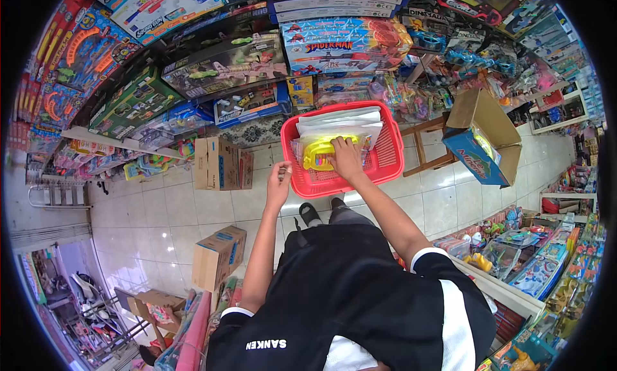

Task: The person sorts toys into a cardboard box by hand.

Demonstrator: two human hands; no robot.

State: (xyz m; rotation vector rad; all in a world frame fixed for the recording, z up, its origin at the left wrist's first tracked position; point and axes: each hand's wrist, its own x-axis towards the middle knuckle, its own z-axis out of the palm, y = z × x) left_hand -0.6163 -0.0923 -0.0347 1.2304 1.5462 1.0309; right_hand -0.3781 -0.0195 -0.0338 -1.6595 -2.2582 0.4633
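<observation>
A red plastic basket [393, 165] stands in front of me, its wall perforated. Inside it lies a bright yellow plastic toy [316, 154], seemingly in clear packaging, with white flat packs [340, 119] behind it. My right hand [347, 158] reaches over the basket's near side, fingers closed on the right part of the yellow toy and partly covering it. Just outside the basket's left rim is my left hand [279, 179], empty, with its fingers loosely bent and apart.
Shelves of boxed toys, including a Spiderman box [347, 46], rise beyond the basket. A cardboard box [222, 164] stands left on the tiled floor, another box [220, 255] nearer me. To the right, an opened blue carton [472, 154] sits by a wooden stool [421, 146].
</observation>
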